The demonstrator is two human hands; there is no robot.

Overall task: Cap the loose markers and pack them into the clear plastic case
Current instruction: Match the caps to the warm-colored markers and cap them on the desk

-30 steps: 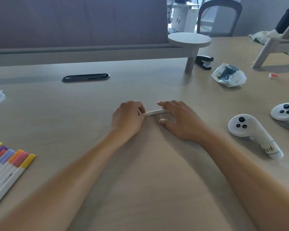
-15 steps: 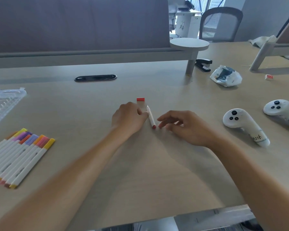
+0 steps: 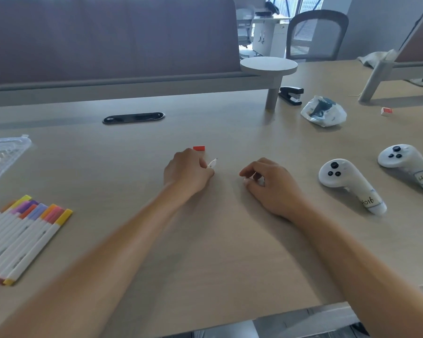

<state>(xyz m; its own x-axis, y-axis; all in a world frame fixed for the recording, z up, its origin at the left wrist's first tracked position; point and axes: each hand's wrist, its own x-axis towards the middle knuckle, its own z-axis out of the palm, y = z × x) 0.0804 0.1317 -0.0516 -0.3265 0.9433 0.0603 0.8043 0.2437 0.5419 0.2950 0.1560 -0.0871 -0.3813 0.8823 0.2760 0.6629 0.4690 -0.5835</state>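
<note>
Gripping a white marker (image 3: 212, 164) in curled fingers, the person's left hand (image 3: 187, 173) points its bare fine tip up and away, apparently readying it for the red cap (image 3: 199, 148) lying just beyond the knuckles. To the grip's right, well apart, the right hand (image 3: 269, 184) rests with fingers curled; whether it pinches anything cannot be told. Far to the grip's left, capped markers (image 3: 22, 237) lie in a neat row, likely staged for packing, with the clear plastic case (image 3: 3, 154) beyond them. Right of both hands, two white controllers (image 3: 347, 184) bear handwritten labels, one reading roughly "Ho16".
</note>
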